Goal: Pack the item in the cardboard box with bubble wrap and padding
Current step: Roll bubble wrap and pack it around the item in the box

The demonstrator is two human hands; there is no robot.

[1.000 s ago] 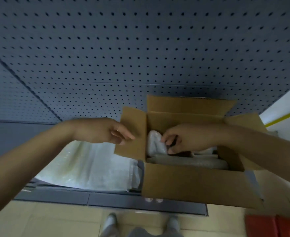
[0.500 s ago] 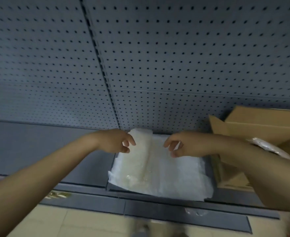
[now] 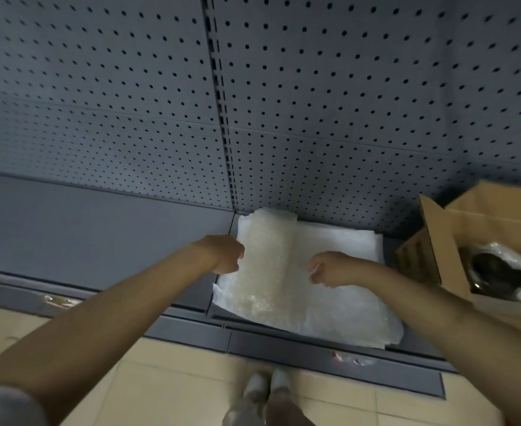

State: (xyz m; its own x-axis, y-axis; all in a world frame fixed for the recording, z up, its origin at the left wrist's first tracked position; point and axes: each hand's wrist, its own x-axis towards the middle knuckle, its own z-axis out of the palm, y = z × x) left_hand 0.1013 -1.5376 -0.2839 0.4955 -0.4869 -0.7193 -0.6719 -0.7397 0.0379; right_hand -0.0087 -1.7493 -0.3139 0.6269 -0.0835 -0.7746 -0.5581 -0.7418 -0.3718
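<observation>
Left hand grip holding bubble wrap; right hand grip curled narrow; cardboard box right.

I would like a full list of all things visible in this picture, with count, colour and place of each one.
bubble wrap sheet: one, translucent white, lifted and folded over the pile's left part
padding pile: one, white, flat on the shelf, centre
cardboard box: one, brown, open, right edge
wrapped item: one, dark under clear plastic, inside the box
shelf: one, grey, below the pegboard
pegboard wall: grey, behind
floor: beige tiles, bottom
shoes: two, light grey, bottom centre
left hand: grips the sheet's left edge
right hand: closed, on the pile
</observation>
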